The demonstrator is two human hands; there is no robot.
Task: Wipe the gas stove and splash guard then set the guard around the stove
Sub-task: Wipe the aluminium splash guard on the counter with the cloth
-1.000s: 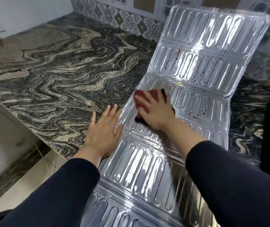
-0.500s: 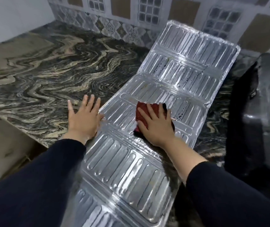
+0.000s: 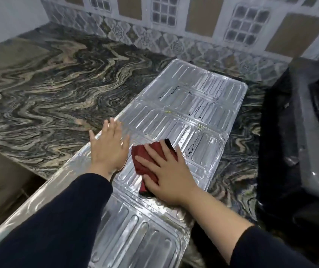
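The ribbed aluminium splash guard [image 3: 189,105] lies flat across the marble counter, its near end hanging past the counter's front edge. Dark specks dot its far panels. My left hand [image 3: 109,149] rests flat on the guard's left part, fingers spread, holding nothing. My right hand [image 3: 167,174] presses a folded red cloth [image 3: 147,158] with a dark edge onto the guard's middle panel. The black gas stove [image 3: 298,144] stands at the right, only partly in view.
The swirled marble counter [image 3: 58,97] stretches to the left and back. A patterned tiled wall [image 3: 174,29] runs along the rear. The counter's front edge [image 3: 29,167] drops off at lower left. A narrow strip of counter separates the guard from the stove.
The guard's far panels, earlier raised, now lie flat. My left hand has moved from beside the guard onto it. My right hand and cloth have slid nearer along the guard.
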